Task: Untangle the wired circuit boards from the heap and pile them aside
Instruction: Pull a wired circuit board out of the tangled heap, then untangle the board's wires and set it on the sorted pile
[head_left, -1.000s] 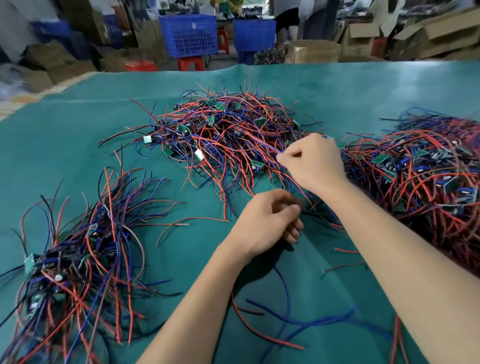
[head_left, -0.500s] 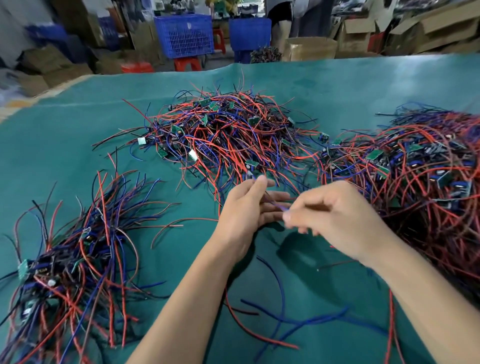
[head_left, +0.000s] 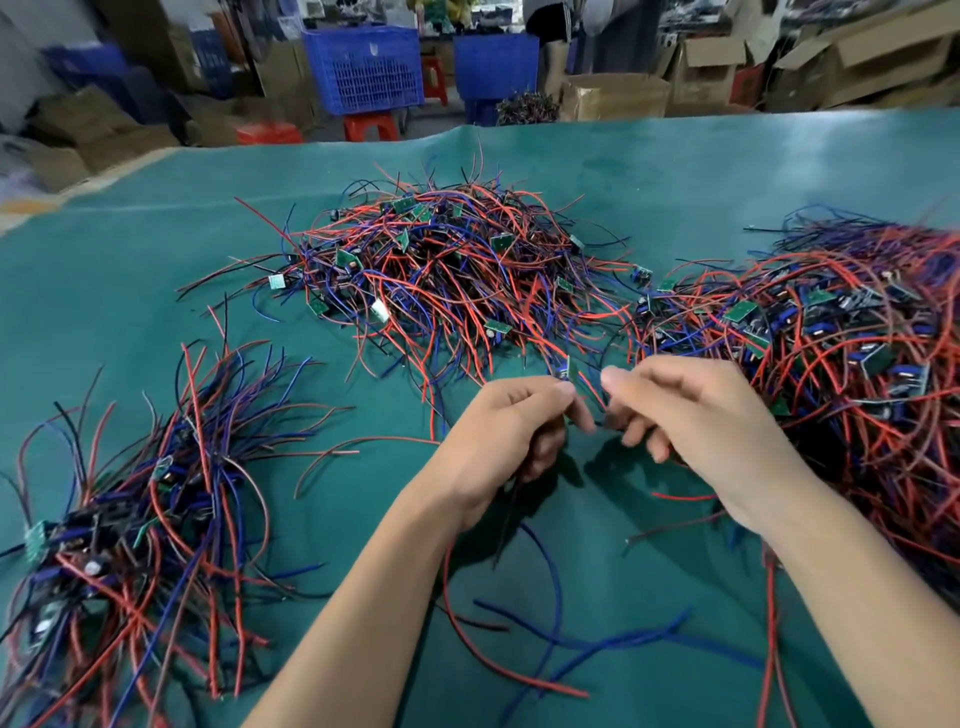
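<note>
Teal mat (head_left: 156, 291) | both hands (head_left: 587, 410) pinch one wired board (head_left: 571, 370) between heaps

No lettering, label, brand, number or sign can be read anywhere in this view. The small green circuit boards (head_left: 740, 310) scattered through the wire heaps are too small and blurred to show any print. The blue crate (head_left: 363, 67) at the far side carries a pale mark on its wall, but it is too smeared to make out, and the cardboard boxes (head_left: 615, 96) far right show no legible writing on their faces.
</note>
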